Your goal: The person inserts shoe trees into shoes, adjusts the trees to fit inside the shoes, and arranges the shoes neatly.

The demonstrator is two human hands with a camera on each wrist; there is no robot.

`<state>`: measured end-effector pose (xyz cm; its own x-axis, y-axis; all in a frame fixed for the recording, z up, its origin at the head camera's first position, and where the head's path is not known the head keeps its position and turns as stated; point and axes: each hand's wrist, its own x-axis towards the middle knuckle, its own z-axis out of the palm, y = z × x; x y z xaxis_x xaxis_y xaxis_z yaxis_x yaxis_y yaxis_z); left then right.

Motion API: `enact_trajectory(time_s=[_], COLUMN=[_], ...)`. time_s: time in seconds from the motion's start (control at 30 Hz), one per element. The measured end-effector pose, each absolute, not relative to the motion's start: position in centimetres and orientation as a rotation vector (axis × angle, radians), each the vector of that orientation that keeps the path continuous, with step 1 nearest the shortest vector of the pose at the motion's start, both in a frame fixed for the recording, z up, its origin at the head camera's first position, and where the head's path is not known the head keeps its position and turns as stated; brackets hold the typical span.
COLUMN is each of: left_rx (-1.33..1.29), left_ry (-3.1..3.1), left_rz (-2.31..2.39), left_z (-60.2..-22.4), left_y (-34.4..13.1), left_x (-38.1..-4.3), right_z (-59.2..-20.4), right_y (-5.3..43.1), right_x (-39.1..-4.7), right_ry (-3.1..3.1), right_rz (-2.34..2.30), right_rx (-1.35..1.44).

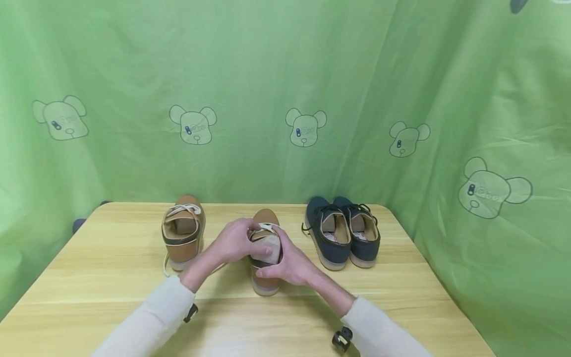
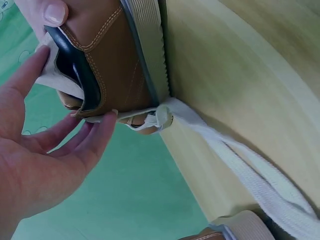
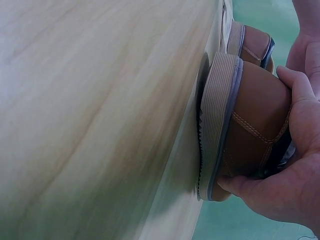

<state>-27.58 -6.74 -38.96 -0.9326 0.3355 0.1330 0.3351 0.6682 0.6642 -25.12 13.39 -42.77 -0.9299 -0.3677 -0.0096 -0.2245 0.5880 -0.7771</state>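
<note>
A brown lace-up shoe (image 1: 266, 283) stands on the table between both hands, toe pointing away. Its opening shows a light beige flap (image 2: 56, 80), apparently the tongue. My left hand (image 1: 235, 240) grips the shoe's left side, its thumb over the flap and its fingers by the laces. With my right hand (image 1: 292, 260) I hold the right side and heel, fingers toward the laces. A white lace (image 2: 225, 155) trails along the table in the left wrist view. To the left stands the matching brown shoe (image 1: 183, 250), its laces loose over the front.
Two dark blue lace-up shoes, one on the left (image 1: 333, 253) and one on the right (image 1: 366, 249), stand side by side at the right. The wooden table (image 1: 250, 332) ends at a green curtain (image 1: 250, 163) at the back.
</note>
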Motion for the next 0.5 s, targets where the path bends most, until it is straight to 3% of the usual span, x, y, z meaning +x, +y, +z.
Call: enact_trajectory(time_s=[0.5], left_rx=[0.479], left_ry=[2.910], left_rz=[1.316], left_z=[-40.4], left_y=[-6.2], left_x=[-26.8], right_z=[-42.7], right_y=[13.2], right_x=[-25.1], right_ry=[2.678], right_rz=[-1.222], right_rx=[-0.449])
